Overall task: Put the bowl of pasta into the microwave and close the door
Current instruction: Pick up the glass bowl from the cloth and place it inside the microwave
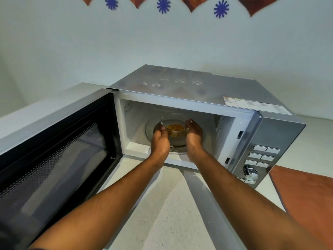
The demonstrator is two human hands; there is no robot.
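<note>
With my left hand and right hand cupping the bowl of pasta over the turntable, a clumsy release could tip it inside the microwave.

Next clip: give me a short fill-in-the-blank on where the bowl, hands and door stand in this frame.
1. The microwave door stands ____.
2. The bowl of pasta sits on the glass ____ inside the microwave.
3. The left hand and right hand are on ____ sides of the bowl.
4. The door is hinged on the ____ side of the microwave.

Missing words: open; turntable; opposite; left
</note>
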